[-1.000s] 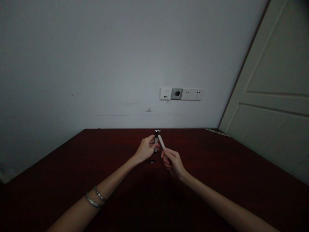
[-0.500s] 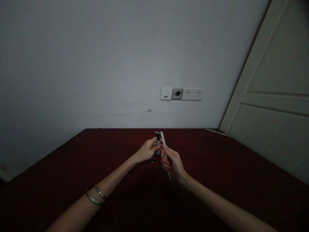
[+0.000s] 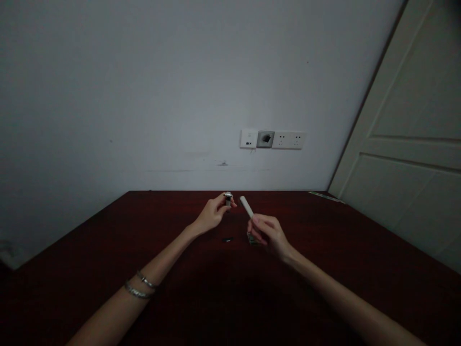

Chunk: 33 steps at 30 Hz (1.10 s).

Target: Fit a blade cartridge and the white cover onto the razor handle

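My left hand (image 3: pixel 212 214) pinches a small upright black-and-grey piece with a shiny metallic top (image 3: pixel 228 195) between thumb and fingers. Its exact kind is too small and dark to tell. My right hand (image 3: pixel 270 230) is closed around a white stick (image 3: pixel 246 206), whose far end points up and left toward the left hand. A gap separates the stick from the metallic-topped piece. Below and between the hands, a small dark flat piece (image 3: pixel 227 239) lies on the table. Partly hidden under my right fingers is a small pale patterned item (image 3: pixel 252 239).
The dark red table (image 3: pixel 162 298) runs back to a white wall (image 3: pixel 144 96) with sockets (image 3: pixel 288 140) on it. A pale panelled door (image 3: pixel 406 144) slants along the right. A thin pale strip (image 3: pixel 326 196) lies at the far right table edge.
The hands have moved apart: my left hand went slightly left and up with its piece, my right hand went right with the stick, now tilted further left. The pale patterned item has come into view.
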{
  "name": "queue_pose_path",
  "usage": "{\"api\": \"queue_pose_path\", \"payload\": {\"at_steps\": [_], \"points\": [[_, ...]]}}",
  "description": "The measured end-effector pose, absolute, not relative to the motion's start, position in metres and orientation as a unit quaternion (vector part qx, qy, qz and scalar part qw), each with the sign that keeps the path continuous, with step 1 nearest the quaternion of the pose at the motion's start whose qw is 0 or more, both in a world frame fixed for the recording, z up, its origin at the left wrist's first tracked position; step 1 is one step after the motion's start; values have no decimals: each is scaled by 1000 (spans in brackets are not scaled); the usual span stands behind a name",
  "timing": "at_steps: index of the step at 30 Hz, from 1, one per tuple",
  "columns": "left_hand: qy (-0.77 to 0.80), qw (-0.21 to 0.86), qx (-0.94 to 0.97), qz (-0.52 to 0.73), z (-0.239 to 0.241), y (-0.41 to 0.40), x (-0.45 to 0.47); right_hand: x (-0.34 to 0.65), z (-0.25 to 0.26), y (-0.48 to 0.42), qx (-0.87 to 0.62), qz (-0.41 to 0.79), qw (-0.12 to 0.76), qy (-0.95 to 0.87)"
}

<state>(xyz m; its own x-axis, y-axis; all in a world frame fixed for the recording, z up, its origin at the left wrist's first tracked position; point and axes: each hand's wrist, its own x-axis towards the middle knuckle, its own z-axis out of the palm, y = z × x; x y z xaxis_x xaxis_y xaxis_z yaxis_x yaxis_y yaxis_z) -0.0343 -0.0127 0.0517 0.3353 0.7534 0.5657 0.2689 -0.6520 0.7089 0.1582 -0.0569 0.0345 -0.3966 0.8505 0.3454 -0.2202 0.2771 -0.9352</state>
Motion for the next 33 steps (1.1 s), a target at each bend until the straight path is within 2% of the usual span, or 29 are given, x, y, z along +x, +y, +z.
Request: {"api": "queue_pose_path", "payload": {"at_steps": [4, 6, 9, 13, 20, 24, 28, 30, 33], "points": [[314, 127, 842, 419, 50, -10, -46, 190, 78, -45, -283, 419, 323, -800], [295, 73, 865, 399, 49, -10, -49, 196, 90, -44, -303, 365, 279, -835], [261, 2, 889, 376, 47, -8, -51, 194, 95, -47, -313, 316, 256, -858], [214, -68, 894, 389, 45, -4, -54, 194, 94, -45, -307, 308, 221, -873], [218, -102, 882, 406, 43, -2, -56, 202, 98, -44, -323, 273, 215, -880], [234, -62, 880, 408, 44, -6, -53, 199, 96, -45, -308, 270, 217, -886], [325, 35, 829, 455, 55, -10, -53, 217, 92, -32, -358, 216, 265, -869], [360, 129, 810, 444, 59, -11, -53, 225, 91, -27, -384, 195, 288, -855], [351, 336, 786, 382, 60, -12, -47, 222, 88, -27, -382, 171, 310, -854]]}}
